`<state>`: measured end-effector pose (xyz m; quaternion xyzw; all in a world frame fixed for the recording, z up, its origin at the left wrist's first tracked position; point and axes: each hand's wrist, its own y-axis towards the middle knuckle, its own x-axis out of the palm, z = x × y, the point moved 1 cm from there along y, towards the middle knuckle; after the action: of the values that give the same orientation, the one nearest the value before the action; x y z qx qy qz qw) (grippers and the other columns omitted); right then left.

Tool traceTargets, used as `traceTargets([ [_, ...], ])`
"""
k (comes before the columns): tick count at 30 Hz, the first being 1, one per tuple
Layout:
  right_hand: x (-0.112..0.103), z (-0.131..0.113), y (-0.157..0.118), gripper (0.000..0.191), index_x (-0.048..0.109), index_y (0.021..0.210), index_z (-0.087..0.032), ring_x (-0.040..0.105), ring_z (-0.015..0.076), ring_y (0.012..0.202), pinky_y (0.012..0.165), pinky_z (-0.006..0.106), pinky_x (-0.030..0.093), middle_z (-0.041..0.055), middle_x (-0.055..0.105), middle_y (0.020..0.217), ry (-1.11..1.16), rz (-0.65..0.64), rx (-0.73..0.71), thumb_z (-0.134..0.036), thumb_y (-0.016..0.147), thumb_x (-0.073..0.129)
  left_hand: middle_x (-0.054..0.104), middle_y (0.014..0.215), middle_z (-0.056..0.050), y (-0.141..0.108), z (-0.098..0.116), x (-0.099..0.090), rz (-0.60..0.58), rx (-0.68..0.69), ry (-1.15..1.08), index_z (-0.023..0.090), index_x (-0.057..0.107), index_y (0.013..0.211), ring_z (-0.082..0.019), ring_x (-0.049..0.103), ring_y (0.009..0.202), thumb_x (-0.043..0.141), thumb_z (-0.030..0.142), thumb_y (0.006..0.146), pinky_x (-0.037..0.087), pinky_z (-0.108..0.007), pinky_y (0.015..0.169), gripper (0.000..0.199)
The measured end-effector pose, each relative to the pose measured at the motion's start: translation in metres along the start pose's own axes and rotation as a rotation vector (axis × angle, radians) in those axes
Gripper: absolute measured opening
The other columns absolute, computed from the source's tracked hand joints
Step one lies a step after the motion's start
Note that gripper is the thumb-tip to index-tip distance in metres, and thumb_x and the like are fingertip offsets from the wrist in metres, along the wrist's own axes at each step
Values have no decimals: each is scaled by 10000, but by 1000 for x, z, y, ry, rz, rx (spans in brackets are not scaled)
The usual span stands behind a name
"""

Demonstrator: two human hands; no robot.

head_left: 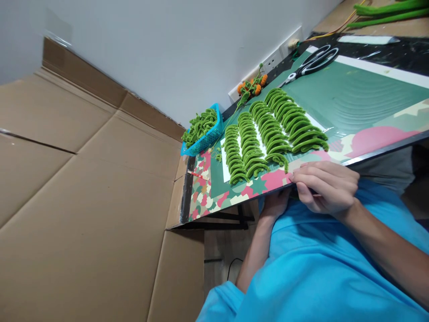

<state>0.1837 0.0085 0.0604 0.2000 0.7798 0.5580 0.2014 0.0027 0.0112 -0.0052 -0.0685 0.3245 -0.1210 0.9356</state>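
The right hand (324,185) rests at the near edge of the desk (368,96), its fingers curled and pinched together around something thin; what it grips is too small to make out, though a short green piece (286,167) stands just beside its fingertips. The left hand (275,203) sits below the desk edge, mostly hidden under it, so whether it holds anything cannot be told. Just beyond the right hand, curved green pieces (273,132) lie in four close rows on the green mat (351,100), over a white sheet. A blue basket (205,139) heaped with more green pieces stands at the far corner of the desk, near the wall. An orange-flowered sprig (251,87) lies beside the rows, and black-handled scissors (313,62) rest farther along the mat. Flattened cardboard (83,201) leans beside the desk.
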Motion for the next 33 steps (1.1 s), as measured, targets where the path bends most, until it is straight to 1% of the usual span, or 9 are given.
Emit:
traceTargets([
  [8, 1, -1, 1, 91, 696, 927, -163, 710, 197, 718, 717, 319, 602, 43, 749, 755, 3, 10, -10, -116, 857, 660, 540, 1589, -57, -1, -4, 0, 2, -24, -2, 266, 605, 1441, -308, 454, 1521, 517, 465, 1015, 326, -548, 1309, 479],
  [13, 1, -1, 1, 97, 693, 943, -178, 713, 192, 730, 725, 317, 602, 33, 754, 768, -2, 2, -8, -125, 875, 647, 530, 1598, -53, -2, -2, 0, -2, -31, -30, 268, 605, 1445, -299, 438, 1532, 524, 480, 1011, 312, -525, 1319, 490],
  [19, 1, 0, 1, 109, 700, 938, -161, 714, 203, 732, 715, 325, 599, 44, 755, 760, -2, 5, -17, -109, 851, 661, 537, 1594, -53, -1, -2, 1, 11, -28, -30, 263, 602, 1447, -288, 444, 1528, 524, 463, 1011, 304, -515, 1319, 486],
  [27, 0, -1, 1, 102, 696, 936, -163, 712, 201, 723, 708, 319, 598, 44, 752, 755, -8, 7, -19, -112, 860, 651, 551, 1583, -41, -1, -2, 1, 1, -27, -39, 276, 605, 1445, -280, 453, 1521, 518, 494, 1013, 312, -491, 1314, 491],
  [33, 1, 0, 1, 102, 692, 946, -172, 712, 195, 727, 719, 314, 599, 38, 755, 767, -10, 2, -9, -124, 866, 651, 534, 1597, -38, -3, 2, 0, 8, -75, -29, 283, 602, 1451, -285, 439, 1531, 535, 515, 1003, 314, -495, 1314, 509],
])
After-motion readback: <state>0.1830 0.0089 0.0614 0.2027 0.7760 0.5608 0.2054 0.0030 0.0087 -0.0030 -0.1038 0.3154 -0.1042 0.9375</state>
